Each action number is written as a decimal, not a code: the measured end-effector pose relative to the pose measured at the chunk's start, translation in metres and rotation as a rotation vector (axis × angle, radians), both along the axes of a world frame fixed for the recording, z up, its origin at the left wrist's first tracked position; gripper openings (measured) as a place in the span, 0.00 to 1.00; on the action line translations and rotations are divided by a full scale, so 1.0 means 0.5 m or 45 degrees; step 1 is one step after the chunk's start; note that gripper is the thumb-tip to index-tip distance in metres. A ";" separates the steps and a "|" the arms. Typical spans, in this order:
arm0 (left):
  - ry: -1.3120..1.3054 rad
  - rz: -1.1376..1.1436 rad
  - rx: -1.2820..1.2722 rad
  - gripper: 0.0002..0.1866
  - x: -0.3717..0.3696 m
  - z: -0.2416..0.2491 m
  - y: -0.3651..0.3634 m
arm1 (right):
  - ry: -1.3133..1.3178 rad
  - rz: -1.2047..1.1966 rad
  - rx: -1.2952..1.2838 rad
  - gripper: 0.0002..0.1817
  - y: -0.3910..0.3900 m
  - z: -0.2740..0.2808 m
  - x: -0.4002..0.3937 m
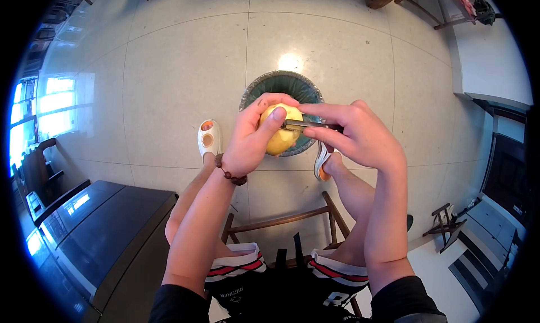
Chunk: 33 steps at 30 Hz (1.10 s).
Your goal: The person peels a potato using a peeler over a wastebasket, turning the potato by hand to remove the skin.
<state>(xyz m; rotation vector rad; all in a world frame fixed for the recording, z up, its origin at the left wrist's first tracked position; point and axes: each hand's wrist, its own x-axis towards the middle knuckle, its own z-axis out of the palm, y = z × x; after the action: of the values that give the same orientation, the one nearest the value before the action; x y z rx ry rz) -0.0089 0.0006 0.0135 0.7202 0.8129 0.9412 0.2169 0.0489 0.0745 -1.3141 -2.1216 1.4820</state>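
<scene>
My left hand (254, 133) is wrapped round a yellow, roundish fruit (279, 143), its thumb lying on the near side. Part of the fruit's surface looks paler, as if peeled. Between the thumb and fingers of my right hand (360, 130) is the dark handle of a peeler (313, 124), pointing left. The peeler's head meets the fruit beside my left thumb, which partly hides it. Below both hands, a round bin (260, 87) with a greenish liner stands on the floor between my feet.
White slippers (206, 133) are on my feet at either side of the bin. Wooden chair rails (281, 220) show beneath my legs. A dark, glossy cabinet (112, 233) stands at my left, and a white piece of furniture (486, 64) at the far right. Pale tiles (180, 59) cover the floor.
</scene>
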 end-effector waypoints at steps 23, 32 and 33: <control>0.214 0.175 -0.129 0.26 0.011 0.004 0.006 | -0.266 -0.133 0.081 0.21 0.009 -0.006 0.011; 0.151 0.226 -0.221 0.29 0.001 -0.009 0.011 | -0.507 -0.090 0.128 0.26 0.006 -0.017 -0.005; 0.151 0.228 -0.221 0.29 0.001 -0.011 0.011 | -0.507 -0.088 0.128 0.26 0.007 -0.016 -0.007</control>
<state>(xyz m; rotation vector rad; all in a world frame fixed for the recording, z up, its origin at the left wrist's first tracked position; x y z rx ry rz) -0.0086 0.0061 0.0080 0.5623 1.0634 0.9804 0.2136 0.0523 0.0665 -1.7415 -2.3168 1.1429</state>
